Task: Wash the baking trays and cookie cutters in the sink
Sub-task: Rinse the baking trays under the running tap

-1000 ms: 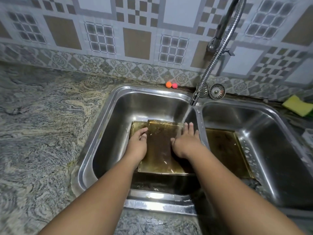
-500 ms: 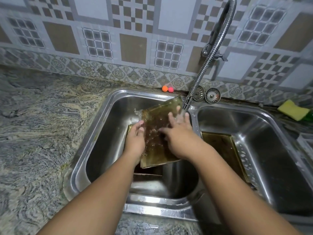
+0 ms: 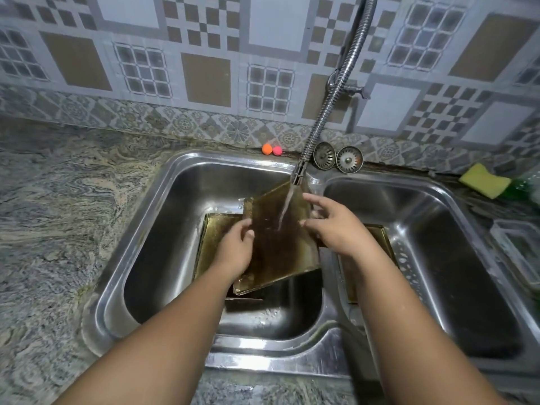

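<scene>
A brownish-gold baking tray (image 3: 277, 249) is tilted up in the left basin of a steel double sink (image 3: 163, 206), under the running water of a flexible faucet (image 3: 298, 173). My left hand (image 3: 235, 252) grips the tray's left edge. My right hand (image 3: 336, 226) rests on its right edge, fingers spread. A second tray (image 3: 211, 238) lies flat beneath it in the left basin. Another tray (image 3: 380, 238) shows in the right basin behind my right wrist. No cookie cutters are visible.
Two drain strainers (image 3: 337, 157) lean at the wall behind the sink. An orange ball and a pink ball (image 3: 271, 149) sit on the back ledge. A yellow sponge (image 3: 485, 180) and a clear container (image 3: 517, 247) are at the right. Marble counter (image 3: 58, 214) spreads left.
The top tray went from lying flat to being lifted and tilted under the water stream. My right hand slid from the tray's face to its right edge.
</scene>
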